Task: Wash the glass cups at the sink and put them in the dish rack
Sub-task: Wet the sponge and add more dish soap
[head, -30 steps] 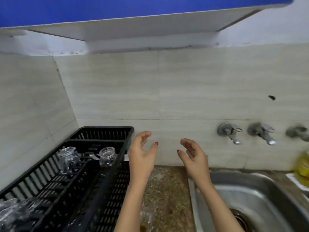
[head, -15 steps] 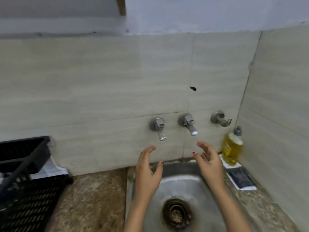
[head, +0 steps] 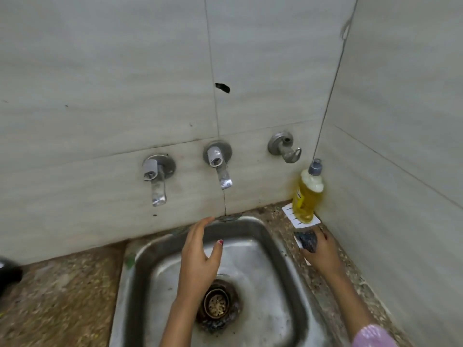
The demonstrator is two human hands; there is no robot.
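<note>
The sink is stainless steel, dull and water-stained, with a brassy metal strainer in its floor. The wall taps at twelve o'clock are polished chrome. The counter at nine o'clock is speckled stone, the wall tiles are smooth with a faint sheen, and at two o'clock are a translucent plastic bottle and a dark, coarse scouring pad.

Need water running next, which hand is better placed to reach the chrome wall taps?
Left: the left hand hovers open over the steel sink, below the chrome wall taps; the right hand is on the dark scouring pad.
</note>
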